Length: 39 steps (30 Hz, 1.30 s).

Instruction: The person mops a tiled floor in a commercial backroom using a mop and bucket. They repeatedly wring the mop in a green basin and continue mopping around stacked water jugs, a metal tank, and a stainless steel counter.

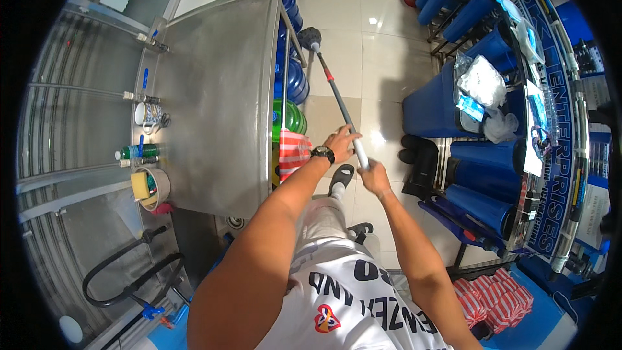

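It's bright in here: white glints sit on the floor (379, 55) right of the mop (337, 97), with soft shadow farther right. Left of it, the table (210, 91) gleams dully. Far out all around, lines bow into blackness.

Long-handled mop (339, 101) aslant, grey pole, red collar (328, 74), white grip (361, 151), dark head (310, 37) near blue bottles (297, 84).

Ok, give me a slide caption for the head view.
Left hand and right hand on a long-handled mop, its dark head beside large blue bottles by a steel counter.
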Tool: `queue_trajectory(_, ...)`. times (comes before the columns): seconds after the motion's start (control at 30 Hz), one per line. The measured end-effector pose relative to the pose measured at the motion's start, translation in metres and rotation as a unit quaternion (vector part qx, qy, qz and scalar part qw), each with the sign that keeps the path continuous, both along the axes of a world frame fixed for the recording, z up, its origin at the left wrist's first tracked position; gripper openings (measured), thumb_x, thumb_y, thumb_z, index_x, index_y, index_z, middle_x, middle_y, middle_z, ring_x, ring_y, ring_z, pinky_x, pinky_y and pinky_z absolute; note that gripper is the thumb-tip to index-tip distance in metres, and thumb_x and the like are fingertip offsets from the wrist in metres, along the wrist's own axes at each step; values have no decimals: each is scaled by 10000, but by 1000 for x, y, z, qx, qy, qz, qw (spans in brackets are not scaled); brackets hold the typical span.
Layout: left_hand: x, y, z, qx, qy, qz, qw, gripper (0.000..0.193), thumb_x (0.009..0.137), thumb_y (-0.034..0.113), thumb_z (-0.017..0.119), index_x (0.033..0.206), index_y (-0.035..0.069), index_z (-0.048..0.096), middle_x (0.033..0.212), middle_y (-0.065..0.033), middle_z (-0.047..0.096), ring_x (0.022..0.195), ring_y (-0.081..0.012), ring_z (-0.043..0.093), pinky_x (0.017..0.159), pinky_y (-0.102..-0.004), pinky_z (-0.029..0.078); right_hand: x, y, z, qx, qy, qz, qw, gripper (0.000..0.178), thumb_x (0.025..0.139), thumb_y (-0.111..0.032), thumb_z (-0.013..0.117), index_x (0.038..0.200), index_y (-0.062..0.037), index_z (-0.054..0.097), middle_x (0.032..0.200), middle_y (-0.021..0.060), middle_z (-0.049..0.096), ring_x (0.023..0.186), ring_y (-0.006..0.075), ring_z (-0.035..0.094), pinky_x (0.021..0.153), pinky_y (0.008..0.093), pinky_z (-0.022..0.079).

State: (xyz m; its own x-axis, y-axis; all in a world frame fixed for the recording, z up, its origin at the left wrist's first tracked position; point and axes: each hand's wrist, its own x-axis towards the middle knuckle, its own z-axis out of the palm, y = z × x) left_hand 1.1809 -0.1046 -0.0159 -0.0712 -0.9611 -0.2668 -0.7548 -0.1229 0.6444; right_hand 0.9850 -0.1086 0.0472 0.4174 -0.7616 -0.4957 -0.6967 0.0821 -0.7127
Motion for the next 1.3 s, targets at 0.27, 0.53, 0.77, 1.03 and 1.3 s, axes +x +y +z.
queue_trajectory(0.27, -116, 94, -16, 42, -18, -107, 993, 320, 821, 190, 724, 1136, 194, 672, 1381, -138, 522, 1413, -382, 380, 1136, -586, 322, -166, 148, 87, 96, 12, -50, 994, 329, 864, -168, 702, 1115, 42, 677, 787, 150, 653, 742, 260, 617, 707, 405, 506)
queue_trajectory(0.53, -218, 178, -23, 77, -66, -152, 983, 341, 863, 397, 761, 886, 60, 709, 1062, -206, 617, 1112, -383, 572, 980, -507, 431, -278, 237, 184, 88, 127, -4, 988, 300, 834, -173, 674, 1080, 0, 684, 885, 270, 696, 844, 429, 683, 786, 485, 535)
queue_trajectory(0.77, -355, 228, -28, -49, 39, -266, 962, 207, 859, 287, 747, 837, 85, 706, 904, -195, 665, 887, -406, 652, 791, -508, 513, -379, 306, 282, 40, 217, -78, 972, 250, 816, -174, 680, 1021, -31, 695, 880, 242, 706, 847, 434, 682, 786, 528, 530)
queue_trajectory(1.03, -454, 280, 50, 130, 79, -605, 781, 213, 816, 183, 672, 997, 80, 717, 1030, -216, 700, 1027, -399, 678, 910, -482, 537, -386, 403, 372, 163, 277, -250, 913, 311, 805, -188, 743, 1073, -31, 745, 851, 254, 709, 811, 436, 692, 759, 494, 540)
queue_trajectory(1.3, -430, 267, 59, 110, -35, -752, 649, 291, 772, 202, 616, 983, 54, 752, 955, -197, 745, 971, -370, 722, 871, -472, 575, -332, 439, 347, 232, 157, -413, 867, 374, 816, -196, 747, 1142, -12, 737, 828, 267, 694, 718, 361, 689, 704, 430, 522)
